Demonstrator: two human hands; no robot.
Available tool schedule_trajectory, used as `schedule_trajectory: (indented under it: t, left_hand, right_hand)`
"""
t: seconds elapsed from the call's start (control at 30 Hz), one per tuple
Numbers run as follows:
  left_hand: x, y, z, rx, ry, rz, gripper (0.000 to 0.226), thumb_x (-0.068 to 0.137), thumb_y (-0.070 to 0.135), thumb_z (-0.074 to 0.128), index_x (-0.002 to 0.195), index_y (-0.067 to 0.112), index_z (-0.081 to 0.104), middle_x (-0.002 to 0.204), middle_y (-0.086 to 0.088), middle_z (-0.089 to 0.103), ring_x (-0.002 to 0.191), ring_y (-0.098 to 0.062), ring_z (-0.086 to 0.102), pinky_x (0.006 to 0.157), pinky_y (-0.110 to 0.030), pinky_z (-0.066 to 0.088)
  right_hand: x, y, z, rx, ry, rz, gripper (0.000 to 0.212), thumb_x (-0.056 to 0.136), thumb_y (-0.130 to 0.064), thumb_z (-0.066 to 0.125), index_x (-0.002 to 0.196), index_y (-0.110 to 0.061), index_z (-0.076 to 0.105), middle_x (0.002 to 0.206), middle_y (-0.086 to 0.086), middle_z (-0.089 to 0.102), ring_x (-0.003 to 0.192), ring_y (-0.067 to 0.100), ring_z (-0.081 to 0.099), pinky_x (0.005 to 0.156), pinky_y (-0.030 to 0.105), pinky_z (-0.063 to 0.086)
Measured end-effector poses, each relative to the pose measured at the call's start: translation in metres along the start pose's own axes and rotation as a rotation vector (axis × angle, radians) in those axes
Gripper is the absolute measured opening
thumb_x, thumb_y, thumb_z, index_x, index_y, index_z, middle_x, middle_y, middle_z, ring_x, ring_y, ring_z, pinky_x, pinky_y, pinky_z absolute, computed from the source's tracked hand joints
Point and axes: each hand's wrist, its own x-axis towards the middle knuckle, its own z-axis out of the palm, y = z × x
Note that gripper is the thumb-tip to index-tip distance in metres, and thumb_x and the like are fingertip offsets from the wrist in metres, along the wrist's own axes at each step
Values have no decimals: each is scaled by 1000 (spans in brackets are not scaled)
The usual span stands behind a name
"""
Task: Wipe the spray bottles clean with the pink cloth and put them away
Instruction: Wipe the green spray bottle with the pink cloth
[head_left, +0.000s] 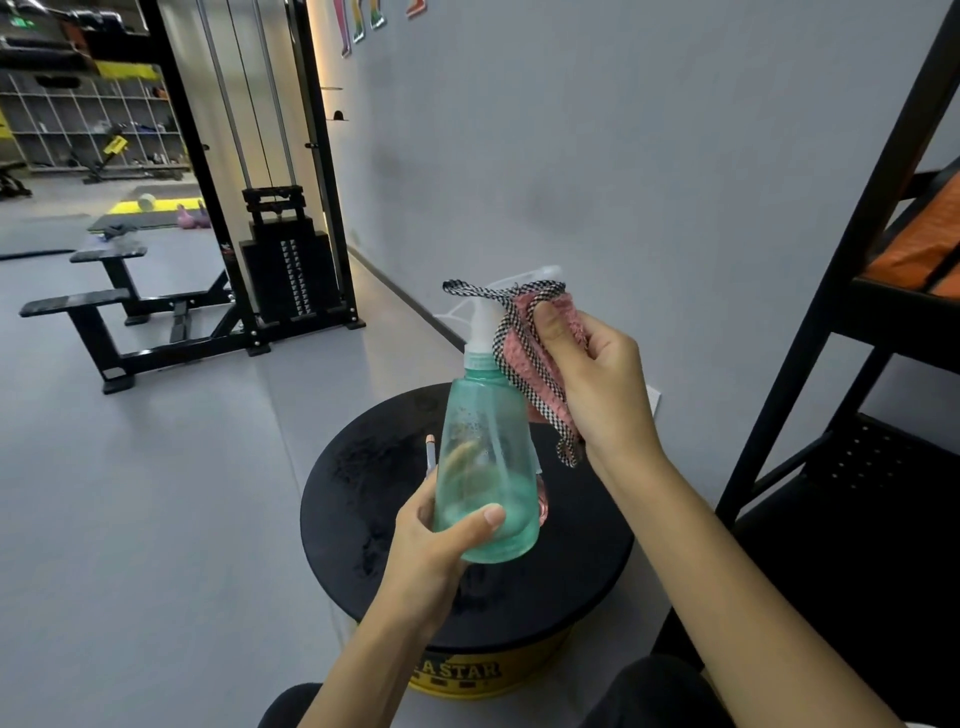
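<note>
Left hand (434, 540) fingers grip green spray bottle (485, 467) base; right hand (605, 384) fingers clamp pink cloth (540, 364) against its white nozzle (480, 317)

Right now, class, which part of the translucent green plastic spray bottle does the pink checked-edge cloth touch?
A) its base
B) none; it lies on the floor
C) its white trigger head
C: the right hand holds the pink cloth against the white trigger head; the left hand grips the base of the green spray bottle.
</note>
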Motion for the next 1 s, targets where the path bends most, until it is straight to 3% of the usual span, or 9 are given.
schedule_trajectory:
  t: [0.13,0.23,0.3,0.4,0.5,0.63,0.73,0.83,1.0]
  left_hand:
    - [0,5,-2,-76,22,-5,106,39,42,96,129,3,56,110,-19,72,97,-31,71,74,-32,58]
    - [0,5,-7,-78,38,-16,99,41,34,94,128,4,57,109,-18,72,96,-31,71,71,-32,58]
    - [1,1,-9,-51,27,-27,84,50,26,84,127,4,58,108,-17,73,96,-32,71,71,-33,58]
    - [-1,-1,-6,-17,13,-43,81,53,26,80,127,5,58,108,-16,73,97,-31,72,71,-33,58]
    - [-1,-3,-3,-34,12,-42,80,53,26,79,127,5,58,107,-17,73,96,-31,72,71,-33,59]
    - [1,2,-7,-75,32,-34,87,49,31,89,126,3,59,111,-21,71,98,-34,70,74,-36,59]
    - [3,4,-10,-46,33,-28,78,52,27,82,123,4,60,107,-17,73,95,-31,72,71,-33,59]
    - [3,5,-10,-8,16,-36,69,52,26,79,117,9,63,100,-11,75,90,-27,73,68,-30,58]
    - [1,1,-5,5,9,-28,66,54,26,79,116,10,66,103,-15,74,93,-30,73,70,-31,58]
  right_hand:
    - [-7,9,-4,-38,-29,7,69,74,-70,65,86,-2,64,92,35,62,93,57,56,77,71,46]
    - [-9,15,-8,-88,-50,9,59,82,-57,64,89,2,66,91,32,66,91,54,60,78,65,49]
    - [-6,16,-8,-128,-55,5,65,80,-63,65,84,2,62,83,33,63,81,54,62,70,67,48]
    - [3,10,-4,-164,-42,-34,72,76,-69,61,78,3,57,70,31,55,61,37,57,60,55,51]
    - [8,8,-1,-192,-29,-78,71,80,-65,57,77,6,57,71,31,56,61,21,46,58,45,41]
    - [0,25,-7,-195,-80,-34,77,78,-72,58,77,5,54,66,29,50,59,30,55,59,54,46]
    - [-4,32,-13,-190,-108,14,80,78,-72,61,78,7,51,66,31,45,73,51,62,65,65,49]
    - [0,23,-14,-228,-86,-32,74,82,-66,60,72,7,49,59,22,44,55,25,47,54,49,40]
    - [12,8,-7,-185,-51,-76,70,85,-57,59,71,10,50,59,15,42,58,19,36,57,35,28]
